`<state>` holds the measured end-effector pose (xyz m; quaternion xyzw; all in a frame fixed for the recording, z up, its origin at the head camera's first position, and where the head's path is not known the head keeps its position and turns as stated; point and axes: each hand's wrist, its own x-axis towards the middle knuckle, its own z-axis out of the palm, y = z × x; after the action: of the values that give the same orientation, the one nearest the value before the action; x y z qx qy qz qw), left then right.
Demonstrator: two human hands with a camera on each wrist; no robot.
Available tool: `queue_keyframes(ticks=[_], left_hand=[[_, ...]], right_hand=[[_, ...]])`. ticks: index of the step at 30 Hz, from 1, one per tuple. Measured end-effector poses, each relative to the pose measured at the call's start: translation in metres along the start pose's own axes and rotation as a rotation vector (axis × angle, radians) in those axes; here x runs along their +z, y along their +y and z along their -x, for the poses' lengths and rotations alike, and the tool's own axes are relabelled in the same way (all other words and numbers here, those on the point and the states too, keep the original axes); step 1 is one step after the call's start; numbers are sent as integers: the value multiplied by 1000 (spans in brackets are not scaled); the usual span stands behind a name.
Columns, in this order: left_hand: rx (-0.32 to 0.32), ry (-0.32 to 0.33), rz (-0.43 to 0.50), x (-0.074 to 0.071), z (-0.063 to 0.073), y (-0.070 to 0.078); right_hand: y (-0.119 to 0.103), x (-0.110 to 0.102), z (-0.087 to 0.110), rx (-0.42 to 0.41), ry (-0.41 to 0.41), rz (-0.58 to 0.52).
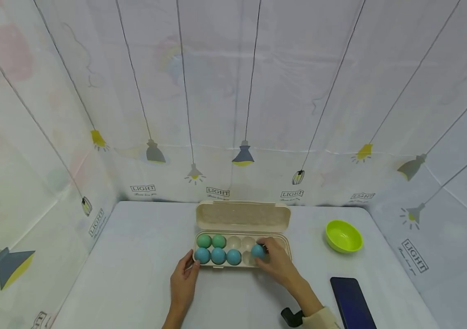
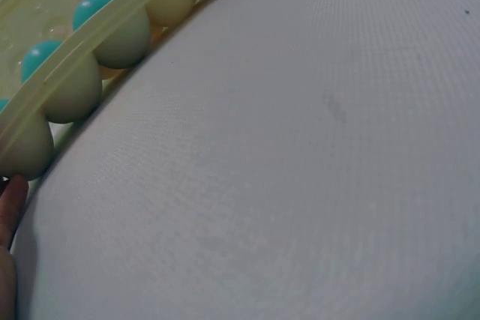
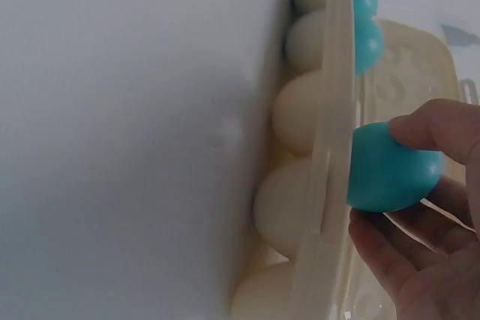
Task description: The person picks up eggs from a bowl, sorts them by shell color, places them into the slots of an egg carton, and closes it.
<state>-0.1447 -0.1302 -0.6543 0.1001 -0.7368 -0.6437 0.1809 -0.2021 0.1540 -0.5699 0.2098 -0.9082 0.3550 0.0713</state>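
An open egg carton point(image 1: 284, 238) of pale beige plastic lies on the table, its lid point(image 1: 243, 215) tipped back toward the wall. Two green eggs point(image 1: 218, 241) sit at the left of its back row, and three blue eggs point(image 1: 218, 256) at the left of its front row. My right hand point(image 1: 277, 262) pinches another blue egg point(image 3: 394, 168) between thumb and fingers, at the front row toward the right end. Whether that egg touches its cup is hidden. My left hand point(image 1: 184, 278) holds the carton's left front corner, one fingertip point(image 2: 13, 191) against a cup's outside.
To the right of the carton stands a lime-green bowl point(image 1: 344, 236). A dark phone point(image 1: 352, 302) lies nearer the front right, and a small black object point(image 1: 292, 316) shows beside my right sleeve point(image 1: 320, 319). Printed curtains point(image 1: 217, 114) hang behind and along the sides of the white table point(image 1: 142, 256).
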Motion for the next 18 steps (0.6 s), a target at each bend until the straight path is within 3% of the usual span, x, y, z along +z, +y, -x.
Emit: queue_keyframes(ticks=[9, 18], left_hand=[[-1, -7, 10, 0, 0, -1], [-21, -16, 17, 0, 0, 0]], right_hand=[[0, 13, -1, -101, -42, 72], [1, 19, -5, -13, -131, 59]])
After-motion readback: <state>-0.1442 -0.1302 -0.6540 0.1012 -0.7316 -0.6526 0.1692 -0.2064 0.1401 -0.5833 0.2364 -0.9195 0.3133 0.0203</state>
